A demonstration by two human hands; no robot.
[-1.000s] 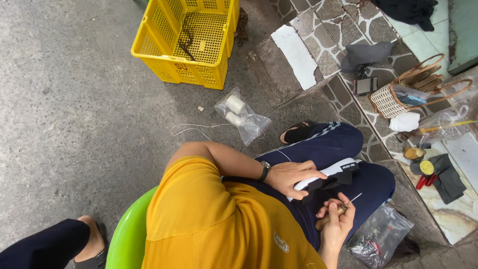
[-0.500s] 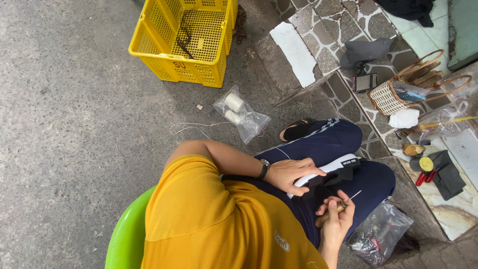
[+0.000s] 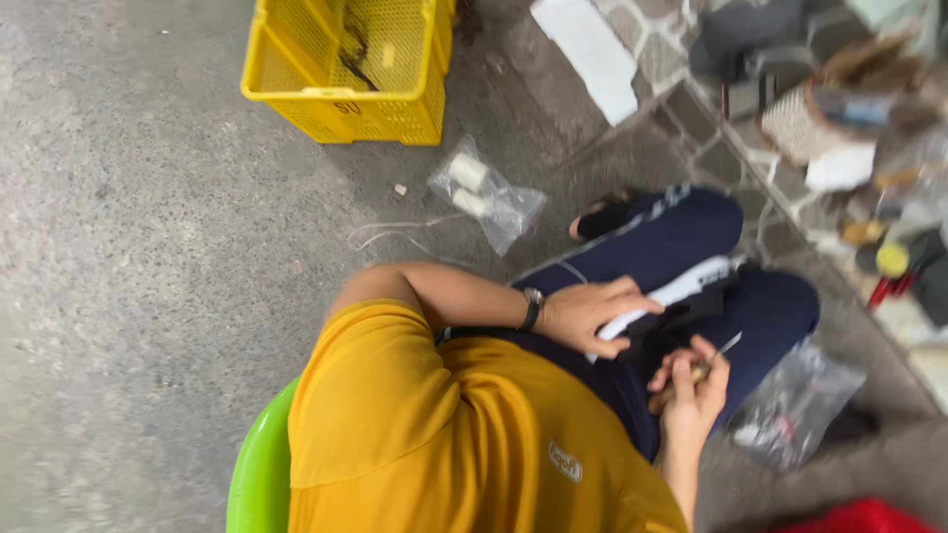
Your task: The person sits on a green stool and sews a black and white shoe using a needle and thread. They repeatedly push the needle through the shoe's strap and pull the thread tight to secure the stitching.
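Your left hand (image 3: 588,316) clasps the white shoe (image 3: 671,296); your right hand's (image 3: 691,380) fingers pinch a small blade (image 3: 729,344) pointing toward it.

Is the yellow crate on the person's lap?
No, the yellow crate stands on the concrete ground, apart from the seated person.

A clear plastic bag (image 3: 491,197) holding white rolls lies near the yellow crate (image 3: 346,74).

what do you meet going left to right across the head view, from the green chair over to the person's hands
green chair → yellow shirt → wristwatch → left hand holding a white and black object → right hand holding a small thin tool → clear plastic bag
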